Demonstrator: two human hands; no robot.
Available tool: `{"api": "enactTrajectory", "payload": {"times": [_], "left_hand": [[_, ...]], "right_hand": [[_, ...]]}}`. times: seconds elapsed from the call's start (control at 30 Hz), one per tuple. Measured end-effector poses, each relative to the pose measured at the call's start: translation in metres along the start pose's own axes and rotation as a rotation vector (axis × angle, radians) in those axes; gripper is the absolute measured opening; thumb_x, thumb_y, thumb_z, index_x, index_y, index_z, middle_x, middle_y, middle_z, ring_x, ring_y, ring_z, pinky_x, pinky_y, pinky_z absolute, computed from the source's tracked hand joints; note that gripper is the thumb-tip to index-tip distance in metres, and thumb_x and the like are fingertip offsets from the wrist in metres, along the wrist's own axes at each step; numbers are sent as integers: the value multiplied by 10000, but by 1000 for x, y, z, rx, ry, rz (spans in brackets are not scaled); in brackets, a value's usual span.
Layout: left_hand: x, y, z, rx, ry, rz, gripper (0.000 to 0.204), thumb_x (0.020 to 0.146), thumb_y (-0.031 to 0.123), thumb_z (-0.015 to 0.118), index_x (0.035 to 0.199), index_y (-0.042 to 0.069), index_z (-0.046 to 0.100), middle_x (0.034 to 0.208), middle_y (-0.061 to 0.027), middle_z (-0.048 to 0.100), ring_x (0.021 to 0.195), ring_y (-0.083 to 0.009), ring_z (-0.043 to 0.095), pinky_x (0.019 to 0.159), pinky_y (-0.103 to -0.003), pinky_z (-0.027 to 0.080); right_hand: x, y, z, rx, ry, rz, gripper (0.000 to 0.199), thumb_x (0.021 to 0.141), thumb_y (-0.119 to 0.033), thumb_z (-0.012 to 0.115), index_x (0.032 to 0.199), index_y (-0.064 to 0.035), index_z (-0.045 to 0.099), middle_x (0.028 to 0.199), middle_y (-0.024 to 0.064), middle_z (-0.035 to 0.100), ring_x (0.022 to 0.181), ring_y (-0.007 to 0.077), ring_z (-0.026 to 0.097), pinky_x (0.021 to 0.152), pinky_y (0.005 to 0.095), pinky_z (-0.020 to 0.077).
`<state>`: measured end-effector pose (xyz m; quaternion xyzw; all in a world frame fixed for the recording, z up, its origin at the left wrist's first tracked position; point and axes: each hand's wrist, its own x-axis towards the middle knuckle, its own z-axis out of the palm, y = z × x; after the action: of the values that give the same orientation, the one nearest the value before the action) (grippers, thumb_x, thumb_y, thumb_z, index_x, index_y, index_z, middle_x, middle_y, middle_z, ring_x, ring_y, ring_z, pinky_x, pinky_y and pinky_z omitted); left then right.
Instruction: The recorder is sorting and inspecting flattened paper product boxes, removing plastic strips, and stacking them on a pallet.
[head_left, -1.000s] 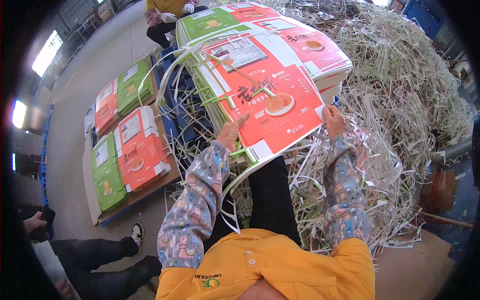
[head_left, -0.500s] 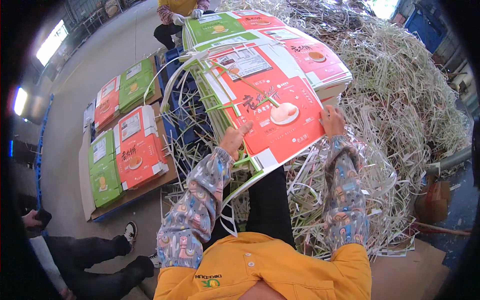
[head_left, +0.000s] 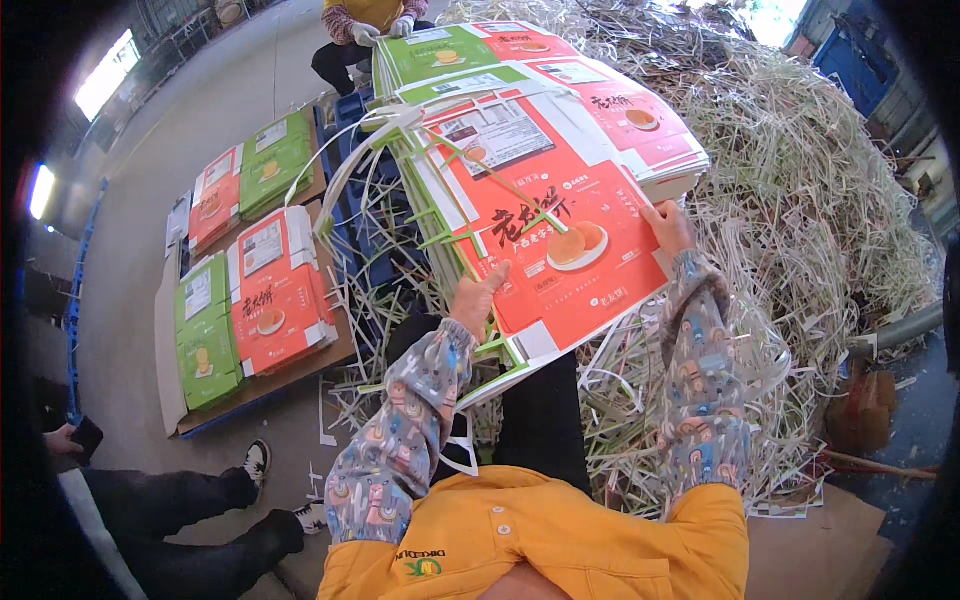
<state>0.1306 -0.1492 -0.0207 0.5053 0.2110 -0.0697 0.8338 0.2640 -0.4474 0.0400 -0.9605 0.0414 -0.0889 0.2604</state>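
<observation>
A stack of red printed carton blanks (head_left: 570,215) with a pastry picture lies in front of me, its near end sticking out over my knees. My left hand (head_left: 478,298) grips the near left edge, thumb on top, beside green and white waste strips (head_left: 440,235) that cling along that side. At the right edge, my right hand (head_left: 670,228) is closed on the blanks with its thumb on the printed face. How many sheets each hand holds cannot be made out. Farther off, the pile continues with green blanks (head_left: 432,62) and more red ones (head_left: 625,112).
A large heap of shredded paper strips (head_left: 800,180) rises on the right. On the left, red and green blanks (head_left: 275,300) sit on a cardboard-covered pallet (head_left: 345,340). A gloved co-worker (head_left: 372,25) crouches at the far end; another person's legs (head_left: 170,510) extend in lower left.
The near red blanks have shifted a little to the right. My right hand has moved slightly up along their right edge, and my left hand has moved slightly right with them.
</observation>
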Motion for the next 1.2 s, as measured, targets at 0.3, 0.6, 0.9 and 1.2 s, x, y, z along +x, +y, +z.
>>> {"api": "enactTrajectory", "payload": {"times": [0.3, 0.6, 0.9, 1.2], "left_hand": [[-14, -6, 3, -5, 3, 419, 340, 820, 170, 573, 1080, -1, 435, 987, -92, 561, 856, -153, 543, 752, -287, 443], [0, -11, -8, 411, 70, 474, 366, 836, 171, 534, 1073, -34, 346, 981, -128, 542, 860, -173, 533, 770, -295, 416], [-59, -10, -43, 216, -495, 118, 619, 768, 133, 606, 1273, 32, 262, 1153, -54, 467, 1043, -127, 453, 880, -305, 379], [31, 38, -100, 230, 426, 396, 352, 775, 362, 599, 849, 19, 574, 734, -17, 524, 589, -88, 465, 531, -237, 397]], "right_hand": [[-42, -47, -34, 85, 485, -350, 297, 756, -345, 598, 763, -53, 545, 687, 79, 538, 774, 255, 489, 711, 380, 361], [-37, 49, 44, 330, 58, -2, 237, 782, -250, 573, 779, -14, 545, 779, 101, 575, 725, 289, 526, 673, 352, 414], [-54, 46, 18, 770, -287, 15, 374, 794, -199, 599, 1076, -1, 453, 842, 89, 603, 723, 105, 562, 638, 236, 454], [-77, 2, -6, 512, -110, -103, 414, 788, -210, 602, 1126, -6, 476, 888, 95, 619, 753, 110, 580, 662, 244, 460]]}}
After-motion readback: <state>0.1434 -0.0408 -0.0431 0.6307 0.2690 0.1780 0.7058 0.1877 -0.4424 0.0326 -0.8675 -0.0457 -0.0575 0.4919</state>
